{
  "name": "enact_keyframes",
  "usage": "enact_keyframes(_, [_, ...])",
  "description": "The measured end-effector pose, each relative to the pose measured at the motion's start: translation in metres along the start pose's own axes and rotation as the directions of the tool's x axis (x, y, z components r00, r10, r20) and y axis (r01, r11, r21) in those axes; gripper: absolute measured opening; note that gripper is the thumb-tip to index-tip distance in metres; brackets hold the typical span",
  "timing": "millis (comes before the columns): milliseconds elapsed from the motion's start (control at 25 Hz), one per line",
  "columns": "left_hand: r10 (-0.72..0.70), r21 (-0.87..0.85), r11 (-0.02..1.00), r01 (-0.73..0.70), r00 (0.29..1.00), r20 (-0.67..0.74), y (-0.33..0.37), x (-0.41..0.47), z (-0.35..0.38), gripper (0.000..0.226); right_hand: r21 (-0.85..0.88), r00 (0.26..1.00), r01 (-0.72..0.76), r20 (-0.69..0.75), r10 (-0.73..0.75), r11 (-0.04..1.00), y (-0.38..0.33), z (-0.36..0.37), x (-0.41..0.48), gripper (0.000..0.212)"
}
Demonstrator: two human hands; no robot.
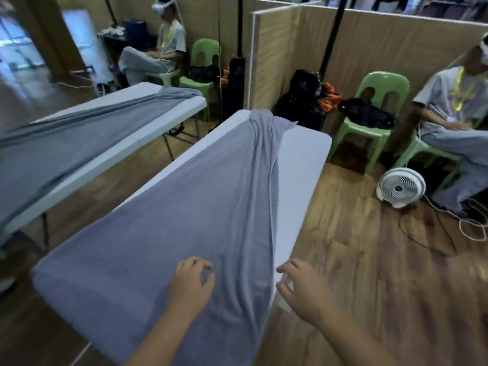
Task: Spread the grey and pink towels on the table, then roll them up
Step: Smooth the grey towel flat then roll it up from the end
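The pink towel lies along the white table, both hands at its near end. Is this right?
No: the head view shows a grey towel, not pink. It lies along the white table, left hand and right hand at its near end.

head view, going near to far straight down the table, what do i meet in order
left hand and right hand side by side → grey towel → bare far corner of the table → black bags → brown partition
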State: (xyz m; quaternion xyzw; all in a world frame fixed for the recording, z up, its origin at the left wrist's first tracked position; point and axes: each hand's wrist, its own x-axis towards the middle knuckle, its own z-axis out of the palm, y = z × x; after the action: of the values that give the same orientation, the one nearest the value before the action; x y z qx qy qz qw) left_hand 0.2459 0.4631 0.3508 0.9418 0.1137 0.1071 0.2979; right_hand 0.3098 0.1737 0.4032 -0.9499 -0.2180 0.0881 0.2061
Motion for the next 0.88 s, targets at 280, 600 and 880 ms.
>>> enact_keyframes(280, [0.025,-0.027,0.999,-0.018,0.96,0.281,0.095,0.026,0.089,0.031,-0.105,0.951,0.23,0.234,-0.201,0.967,0.035,-0.018,0.065,0.041])
enact_keyframes(600, [-0.19,0.194,0.968,0.158,0.969,0.16,0.113,0.121,0.121,0.032,-0.162,0.751,0.608,0.434,-0.497,0.778,0.066,-0.003,0.216,0.041])
enact_keyframes(880, [-0.219,0.195,0.959,0.205,0.974,0.058,0.123,0.221,0.148,0.049,-0.214,0.711,0.687,0.394,-0.582,0.695,0.119,-0.036,0.343,0.052])
